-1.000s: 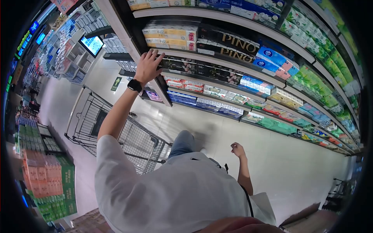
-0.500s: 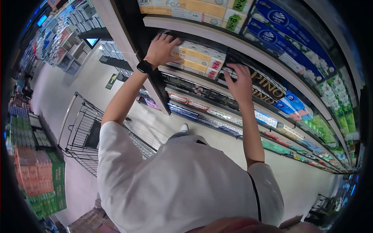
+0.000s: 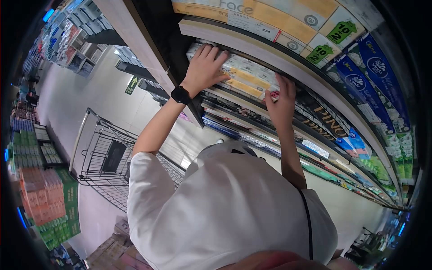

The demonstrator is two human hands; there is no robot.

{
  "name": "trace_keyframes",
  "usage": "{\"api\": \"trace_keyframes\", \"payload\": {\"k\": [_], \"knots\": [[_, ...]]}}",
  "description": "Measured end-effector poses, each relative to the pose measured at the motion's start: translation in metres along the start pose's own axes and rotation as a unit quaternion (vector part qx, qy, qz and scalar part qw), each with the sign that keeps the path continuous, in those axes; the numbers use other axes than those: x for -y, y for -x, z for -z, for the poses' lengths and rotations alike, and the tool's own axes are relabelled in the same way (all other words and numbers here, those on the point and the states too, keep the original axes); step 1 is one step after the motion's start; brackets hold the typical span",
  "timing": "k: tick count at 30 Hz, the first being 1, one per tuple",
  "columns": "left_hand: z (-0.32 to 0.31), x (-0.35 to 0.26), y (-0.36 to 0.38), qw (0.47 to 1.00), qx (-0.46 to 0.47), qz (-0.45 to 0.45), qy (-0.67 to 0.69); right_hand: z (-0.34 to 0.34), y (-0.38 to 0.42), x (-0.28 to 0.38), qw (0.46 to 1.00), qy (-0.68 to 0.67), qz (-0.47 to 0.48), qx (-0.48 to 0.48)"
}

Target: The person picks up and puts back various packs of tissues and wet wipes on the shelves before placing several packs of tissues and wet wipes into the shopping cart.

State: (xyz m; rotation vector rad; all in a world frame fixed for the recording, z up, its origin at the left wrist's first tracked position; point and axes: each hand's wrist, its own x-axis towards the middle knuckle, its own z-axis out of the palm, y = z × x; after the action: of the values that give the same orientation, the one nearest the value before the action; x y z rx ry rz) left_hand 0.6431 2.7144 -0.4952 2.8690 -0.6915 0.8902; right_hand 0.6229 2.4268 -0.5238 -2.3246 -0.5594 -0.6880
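Yellow-and-white packs of facial tissue [image 3: 247, 76], stacked and marked "Face", sit on a shelf in front of me. My left hand [image 3: 206, 69], with a black watch on its wrist, rests on the stack's left end, fingers spread and thumb over the front. At the right end, my right hand [image 3: 282, 101] touches the stack with its fingers stretched up and its thumb apart on the front. The fingers partly cover a pink label there. The far side of the packs is hidden.
More yellow tissue packs [image 3: 270, 20] with green tags fill the shelf above, beside blue Vinda packs [image 3: 375, 67]. Black packs with gold letters [image 3: 326, 117] lie to the right. A wire shopping cart [image 3: 105, 157] stands to my left. A wooden shelf upright [image 3: 139, 45] borders the bay.
My right hand has shifted from the black packs beside the stack onto its right end. My left hand is still at the left end. The view has moved closer to the shelf.
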Motion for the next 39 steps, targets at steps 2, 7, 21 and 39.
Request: {"api": "trace_keyframes", "payload": {"k": [2, 7, 21, 39], "knots": [[0.0, 0.003, -0.001, 1.0, 0.006, 0.005, 0.009, 0.002, -0.003, -0.005, 1.0, -0.008, 0.003, 0.013], [0.0, 0.017, -0.006, 0.999, 0.016, -0.035, 0.02, 0.006, -0.004, -0.009, 1.0, 0.023, -0.005, 0.0], [0.085, -0.079, 0.02, 0.996, -0.042, -0.076, -0.022, 0.123, 0.065, -0.03, 0.985, -0.172, -0.003, 0.0], [0.197, -0.313, 0.168, 0.781, -0.091, 0.221, 0.577, 0.249, 0.237, -0.056, 0.805, -0.53, -0.266, -0.024]]}}
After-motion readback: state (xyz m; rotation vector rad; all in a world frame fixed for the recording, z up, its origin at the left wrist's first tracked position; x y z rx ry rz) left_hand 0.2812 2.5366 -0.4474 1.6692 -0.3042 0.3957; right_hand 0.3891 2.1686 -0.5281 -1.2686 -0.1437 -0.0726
